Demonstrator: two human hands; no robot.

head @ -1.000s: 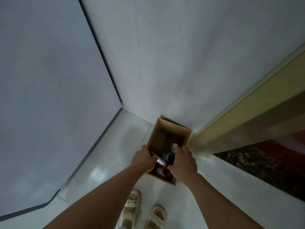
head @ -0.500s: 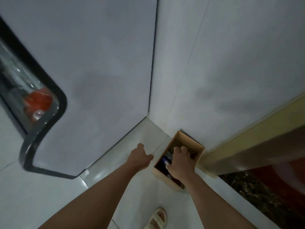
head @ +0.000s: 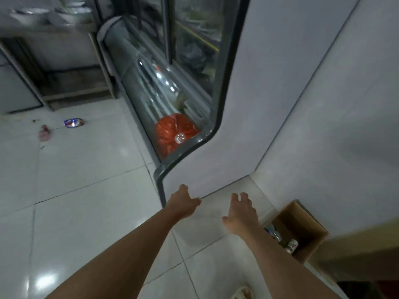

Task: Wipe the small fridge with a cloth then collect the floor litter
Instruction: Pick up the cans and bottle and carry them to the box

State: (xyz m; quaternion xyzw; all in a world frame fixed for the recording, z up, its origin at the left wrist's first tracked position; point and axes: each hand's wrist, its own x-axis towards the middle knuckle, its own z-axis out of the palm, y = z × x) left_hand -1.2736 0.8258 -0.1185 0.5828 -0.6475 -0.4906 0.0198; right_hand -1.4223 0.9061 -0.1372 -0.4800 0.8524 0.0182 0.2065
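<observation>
Both my arms reach forward over the white tiled floor. My left hand [head: 183, 203] and my right hand [head: 241, 212] hold nothing, fingers loosely spread. A brown cardboard box [head: 311, 225] with cans and bottles inside stands on the floor at the lower right, against the wall, just right of my right forearm. The glass-fronted fridge [head: 244, 117] rises straight ahead, with an orange bag [head: 172, 130] behind its curved glass. Far left on the floor lie a shiny blue wrapper [head: 73, 123] and a pink scrap [head: 45, 132].
A metal shelf unit [head: 64, 78] stands at the back left with dishes on top. A white wall [head: 345, 126] runs along the right. A yellow-edged counter [head: 362, 238] sits behind the box. My sandalled foot [head: 241, 294] shows at the bottom.
Both hands have come away from the box and now hang free. The view has swung left, bringing the fridge front and the floor litter into sight.
</observation>
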